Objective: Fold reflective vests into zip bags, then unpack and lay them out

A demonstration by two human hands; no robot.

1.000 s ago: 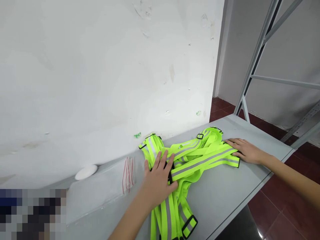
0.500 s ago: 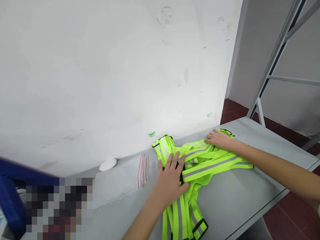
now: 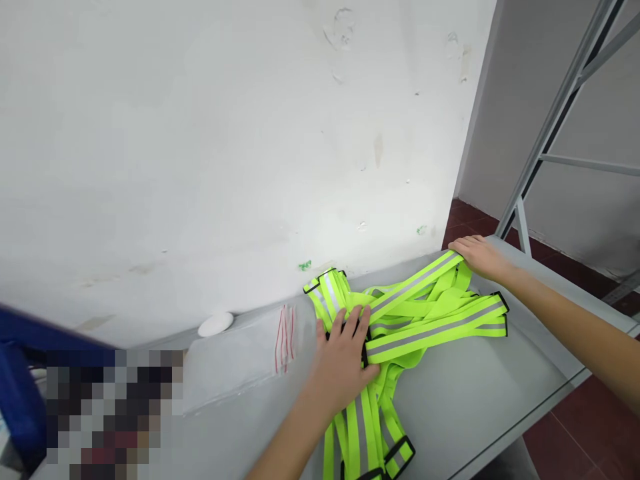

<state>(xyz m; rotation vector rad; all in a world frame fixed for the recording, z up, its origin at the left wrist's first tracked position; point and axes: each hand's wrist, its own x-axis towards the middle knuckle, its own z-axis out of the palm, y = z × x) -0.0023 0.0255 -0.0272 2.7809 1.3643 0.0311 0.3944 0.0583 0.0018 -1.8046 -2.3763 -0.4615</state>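
A neon yellow-green reflective strap vest [image 3: 435,332], with grey reflective stripes and black buckles, lies in a loose heap on the table. My left hand [image 3: 343,360] rests flat over the middle of the straps, fingers spread, partly covering a black buckle. At the far right end, my right hand [image 3: 479,256] has its fingers closed round a strap and holds it raised and stretched out from the heap. One folded strap end [image 3: 330,290] lies up against the wall. Other straps hang toward me, with a black buckle [image 3: 400,457] at their lower end.
Clear plastic zip bags [image 3: 235,357] with red seal lines lie on the grey table [image 3: 465,400], left of the straps. A white oval object [image 3: 216,324] sits by the wall [image 3: 225,133]. A metal frame [image 3: 555,113] stands at the right; something blue [image 3: 20,393] is at left.
My right hand has moved right and away from me, drawing a strap out and lifting it off the heap. My left hand has stayed in place on the straps.
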